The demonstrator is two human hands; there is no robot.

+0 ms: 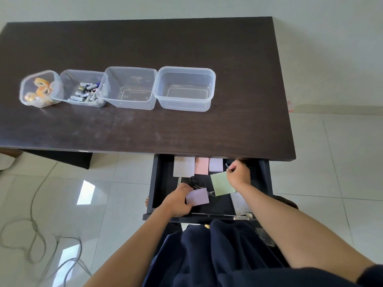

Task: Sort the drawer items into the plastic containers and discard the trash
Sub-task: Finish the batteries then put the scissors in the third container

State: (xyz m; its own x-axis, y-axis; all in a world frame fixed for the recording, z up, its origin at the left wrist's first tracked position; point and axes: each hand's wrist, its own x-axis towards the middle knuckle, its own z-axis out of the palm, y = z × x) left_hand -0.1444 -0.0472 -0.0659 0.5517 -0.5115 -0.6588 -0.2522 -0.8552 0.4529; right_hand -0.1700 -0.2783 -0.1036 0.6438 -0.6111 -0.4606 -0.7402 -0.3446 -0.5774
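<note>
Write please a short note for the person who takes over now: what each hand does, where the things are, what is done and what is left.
Left hand grips a lilac note pad at the front of the open drawer.
Right hand pinches a small dark, metal-tipped item at the drawer's back.
Done: tape rolls in the leftmost container, batteries in the second.
Third container shows only a few faint items; the fourth looks empty.
Left: pads, green sheet and scissors still in the drawer. No trash bin in view.
</note>
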